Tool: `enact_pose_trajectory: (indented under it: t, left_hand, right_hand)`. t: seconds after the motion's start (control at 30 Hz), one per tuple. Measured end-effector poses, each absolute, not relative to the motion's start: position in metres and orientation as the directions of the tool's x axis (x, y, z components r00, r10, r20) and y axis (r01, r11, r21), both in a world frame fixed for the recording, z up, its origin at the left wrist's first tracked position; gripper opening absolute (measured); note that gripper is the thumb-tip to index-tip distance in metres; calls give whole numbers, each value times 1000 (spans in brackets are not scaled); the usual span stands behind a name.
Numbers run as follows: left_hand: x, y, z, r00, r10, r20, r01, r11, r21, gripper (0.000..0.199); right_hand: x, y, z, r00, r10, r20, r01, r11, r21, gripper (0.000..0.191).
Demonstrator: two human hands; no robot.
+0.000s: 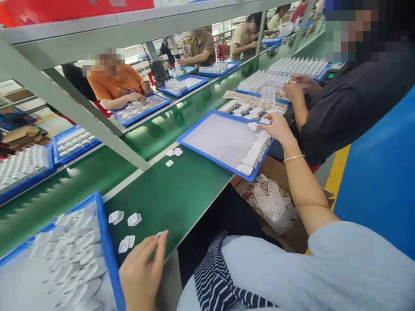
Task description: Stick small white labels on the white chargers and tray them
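My right hand (279, 129) reaches over the far right corner of a blue-rimmed tray (210, 160), its fingers closed on a small white plastic part (252, 126). Along that tray's right side stands a row of white plastic housings (258, 151). My left hand (142, 268) is pinched above the front edge of the green bench; whatever lies between thumb and fingertip is too small to make out. Close to it lie small stacks of white square caps (134, 219). Further left, another blue-rimmed tray (108, 250) holds many white pieces (78, 255).
More white caps (169, 163) lie mid-bench (168, 194). A cardboard box (303, 239) of discarded perforated sheets stands below the tray. On my right, a co-worker in a dark sleeve (359, 93) handles parts. A metal frame post (81, 108) slants across the left; co-workers sit beyond the green belt (142, 138).
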State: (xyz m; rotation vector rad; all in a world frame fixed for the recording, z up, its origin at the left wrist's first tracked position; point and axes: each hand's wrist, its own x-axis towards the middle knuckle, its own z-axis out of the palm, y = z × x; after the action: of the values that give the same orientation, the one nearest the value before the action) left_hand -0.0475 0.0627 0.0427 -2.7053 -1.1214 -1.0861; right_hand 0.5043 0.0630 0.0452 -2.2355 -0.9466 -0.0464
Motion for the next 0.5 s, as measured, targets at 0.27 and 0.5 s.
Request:
enact_pose_trajectory:
  t: [0.27,0.5]
  left_hand:
    - [-30,80,24,637,534,557,536,-825,178,34]
    - [-35,86,15,589,611,529,637,-754,161,38]
  right_hand:
    - [569,75,39,720,683,124,658,-615,-434,55]
    - [559,137,31,611,786,-96,754,-614,-235,37]
